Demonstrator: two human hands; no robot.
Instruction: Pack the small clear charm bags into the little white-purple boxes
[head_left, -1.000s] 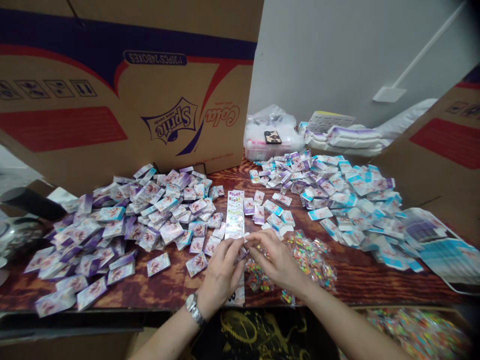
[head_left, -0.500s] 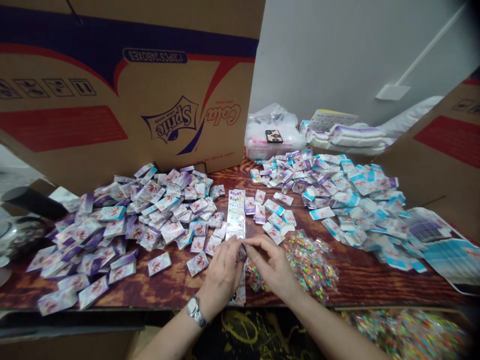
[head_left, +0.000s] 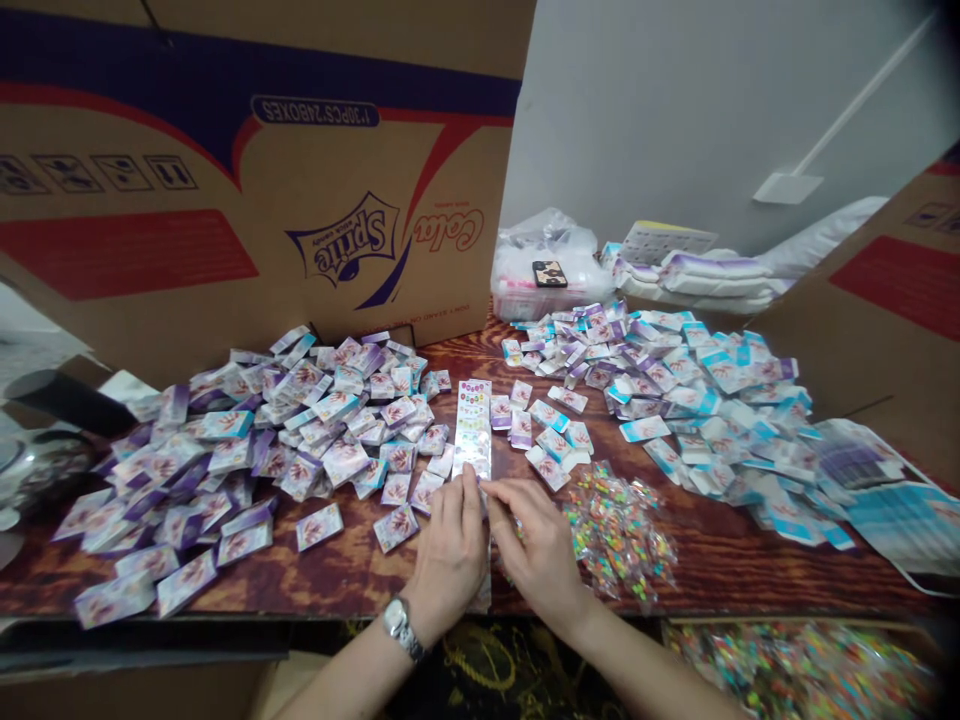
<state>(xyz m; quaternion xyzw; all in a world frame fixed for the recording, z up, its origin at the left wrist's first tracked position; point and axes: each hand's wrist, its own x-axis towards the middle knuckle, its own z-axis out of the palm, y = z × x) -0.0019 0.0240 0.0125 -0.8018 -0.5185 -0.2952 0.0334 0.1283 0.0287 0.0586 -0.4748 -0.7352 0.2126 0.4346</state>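
A long narrow sheet of colourful stickers (head_left: 473, 420) lies on the table, running away from me. Over its near part is my left hand (head_left: 452, 540), wearing a wristwatch, with its fingers close together and curved down; whatever is under them is hidden. My right hand (head_left: 538, 550) is beside it, thumb and forefinger pinched at the left fingertips, and what they grip is too small or covered. To the left is a heap of small printed boxes (head_left: 345, 462). Just right of the sheet lie a few small cartons (head_left: 551, 443) and clear packets of coloured candy (head_left: 619, 530).
A large cardboard carton (head_left: 262, 220) stands behind the left heap, another carton (head_left: 892, 300) at right. Flat-looking small cartons (head_left: 712, 400) pile up on the right. Behind them are a plastic-wrapped bundle (head_left: 551, 290) with a phone (head_left: 550, 274). More candy packets (head_left: 810, 665) lie below the table edge.
Both hands have shifted slightly; the left fingers now reach farther up the sheet and lie straighter. The small dark-edged thing seen between the hands before is now covered. The view moved slightly.
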